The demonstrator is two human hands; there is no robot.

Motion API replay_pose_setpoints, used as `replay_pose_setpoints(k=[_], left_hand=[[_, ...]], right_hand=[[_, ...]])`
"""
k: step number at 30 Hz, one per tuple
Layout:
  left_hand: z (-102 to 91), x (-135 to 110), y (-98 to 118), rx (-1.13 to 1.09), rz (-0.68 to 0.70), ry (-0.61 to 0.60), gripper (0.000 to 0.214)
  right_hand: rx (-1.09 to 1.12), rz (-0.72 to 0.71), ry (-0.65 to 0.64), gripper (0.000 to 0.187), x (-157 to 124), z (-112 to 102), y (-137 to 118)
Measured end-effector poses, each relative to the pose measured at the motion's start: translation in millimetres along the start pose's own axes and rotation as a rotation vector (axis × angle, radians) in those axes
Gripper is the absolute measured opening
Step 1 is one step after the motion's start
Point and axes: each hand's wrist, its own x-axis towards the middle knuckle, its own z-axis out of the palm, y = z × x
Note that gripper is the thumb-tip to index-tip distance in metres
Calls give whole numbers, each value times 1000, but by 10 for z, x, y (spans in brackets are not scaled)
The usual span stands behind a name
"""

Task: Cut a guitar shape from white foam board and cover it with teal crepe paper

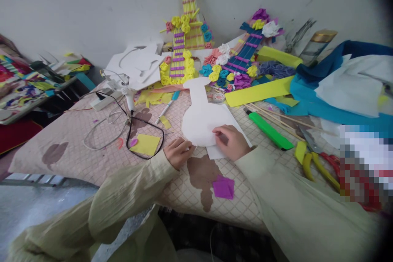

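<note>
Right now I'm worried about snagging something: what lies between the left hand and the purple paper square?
In the head view, only the patterned cloth with a brown patch shows between the left hand and the purple paper square.

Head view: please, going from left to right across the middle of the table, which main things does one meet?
Yellow paper square, left hand, white cutout, right hand, flat green tool, scissors.
</note>
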Motion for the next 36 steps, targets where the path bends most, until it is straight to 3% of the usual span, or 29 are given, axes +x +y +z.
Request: replay_pose_setpoints(k=[5, 11, 15, 19, 22, 29, 36], left_hand=[[-64, 59, 10, -7, -45, -5, 23], [0, 51, -46, 69, -57, -133, 21], [45, 49, -322, 125, -119, -192, 20], [223, 154, -685, 125, -177, -254, 20], [344, 187, -828, 125, -195, -266, 19], [312, -65, -612, 117, -256, -296, 21], [377, 216, -816, 124, -357, -409, 24]], right_hand=[[8, -4, -1, 20, 5, 0, 3], [1, -9, -2, 20, 7, -4, -6], [4, -22, 3, 20, 4, -5, -6], [-9, -33, 3, 19, 3, -3, -8], [-20, -26, -2, 20, 0, 0, -6], [-30, -48, 2, 19, -4, 7, 0], [-35, -46, 7, 19, -11, 5, -10]])
